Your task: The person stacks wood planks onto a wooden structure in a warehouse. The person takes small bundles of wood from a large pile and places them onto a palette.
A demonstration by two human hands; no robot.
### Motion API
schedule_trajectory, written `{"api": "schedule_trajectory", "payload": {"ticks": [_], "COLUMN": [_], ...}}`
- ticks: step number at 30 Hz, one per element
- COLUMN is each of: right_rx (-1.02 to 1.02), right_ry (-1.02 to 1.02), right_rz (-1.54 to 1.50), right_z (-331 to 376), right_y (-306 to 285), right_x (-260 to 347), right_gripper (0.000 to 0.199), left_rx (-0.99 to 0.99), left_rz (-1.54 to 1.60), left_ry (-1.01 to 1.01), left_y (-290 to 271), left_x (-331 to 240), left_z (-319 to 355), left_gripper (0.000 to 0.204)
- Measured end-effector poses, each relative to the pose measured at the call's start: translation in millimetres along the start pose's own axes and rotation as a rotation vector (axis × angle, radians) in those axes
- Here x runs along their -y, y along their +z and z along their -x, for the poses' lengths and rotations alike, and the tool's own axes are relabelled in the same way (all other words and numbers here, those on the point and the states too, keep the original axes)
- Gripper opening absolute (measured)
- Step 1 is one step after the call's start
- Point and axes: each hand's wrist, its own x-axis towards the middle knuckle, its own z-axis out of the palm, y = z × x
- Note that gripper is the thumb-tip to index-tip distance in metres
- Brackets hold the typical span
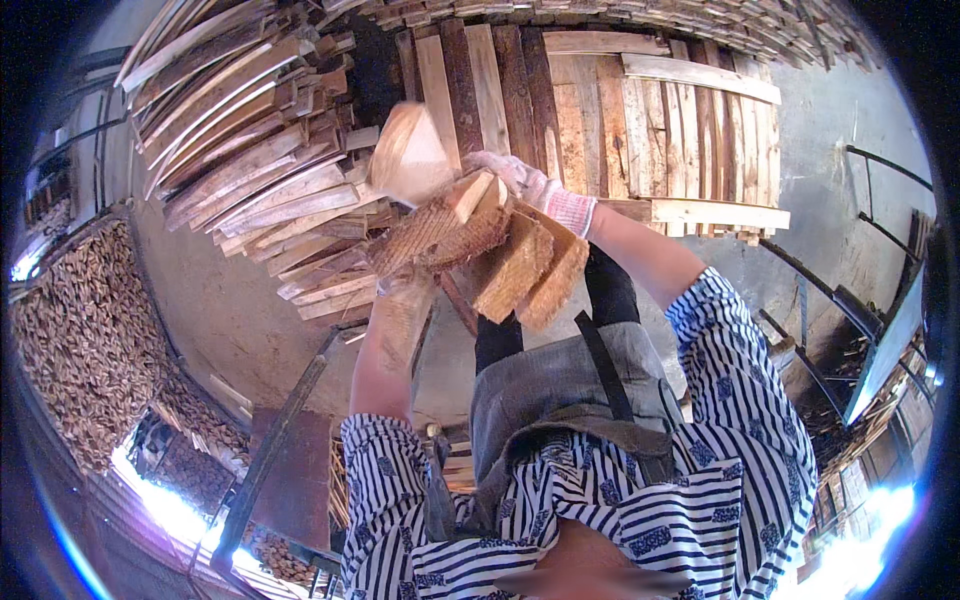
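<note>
A loose bundle of rough-sawn wooden boards point(435, 235) is held up in front of me, their ends pointing in different directions. One pale, wide board point(410, 155) sticks out at the upper left of the bundle, and two thick ones point(518, 268) angle down at the right. My right hand point(515, 180), in a light knitted glove with a pinkish cuff, is closed over the far side of the boards. From below, my left hand point(405, 285) bears the bundle's left side; its fingers are hidden by the wood.
Beyond the bundle lies a neat stack of planks point(610, 125), with one plank point(700, 78) laid across its top. A messier pile of boards point(260, 150) rises at the left. Metal frames stand at the right point(840, 310) and lower left point(275, 450), on a concrete floor point(215, 300).
</note>
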Motion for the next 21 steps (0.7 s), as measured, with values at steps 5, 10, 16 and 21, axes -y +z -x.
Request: {"api": "schedule_trajectory", "payload": {"ticks": [5,10,16,21], "right_rx": [0.034,-0.104,-0.600,-0.661], "right_ry": [0.182,0.377,0.701,0.969], "right_rz": [-0.253,-0.676,-0.605,0.043], "right_z": [7.9,60.8,160.6,202.4], "right_y": [-43.5,-118.8,-159.2,-200.7], "right_x": [75.2,128.0,83.2,9.1], "right_gripper": [0.108,0.121,0.116,0.113], "left_rx": [0.282,0.274,0.368,0.232], "left_rz": [0.211,0.837,0.393,0.646], "left_ry": [-0.116,-0.211,-0.093,-0.346], "left_y": [-1.3,57.8,190.1,278.2], "left_x": [-22.0,-35.2,-71.4,-26.8], "left_z": [-57.6,-83.6,-120.1,-172.1], "left_gripper": [0.058,0.054,0.039,0.074]}}
